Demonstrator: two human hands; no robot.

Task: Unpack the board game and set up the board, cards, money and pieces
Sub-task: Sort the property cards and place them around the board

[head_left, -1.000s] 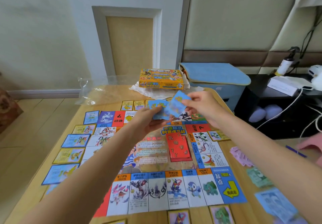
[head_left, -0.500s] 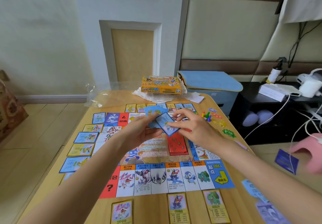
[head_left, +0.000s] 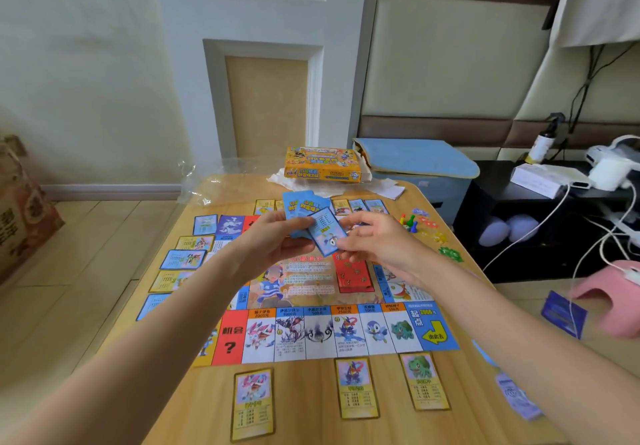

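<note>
Left hand (head_left: 273, 240): curled round a fan of blue cards (head_left: 300, 209), frame centre
Right hand (head_left: 374, 240): pinches one blue card (head_left: 327, 235); long axis tilted upper left to lower right
Board (head_left: 332, 306): directly below both hands; right hand nearer its right edge

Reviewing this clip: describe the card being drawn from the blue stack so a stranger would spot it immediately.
Above the middle of the game board, both hands meet. The left hand holds a fanned blue stack; the right hand pinches one blue card. It alone is tilted, its creature picture facing up.
</note>
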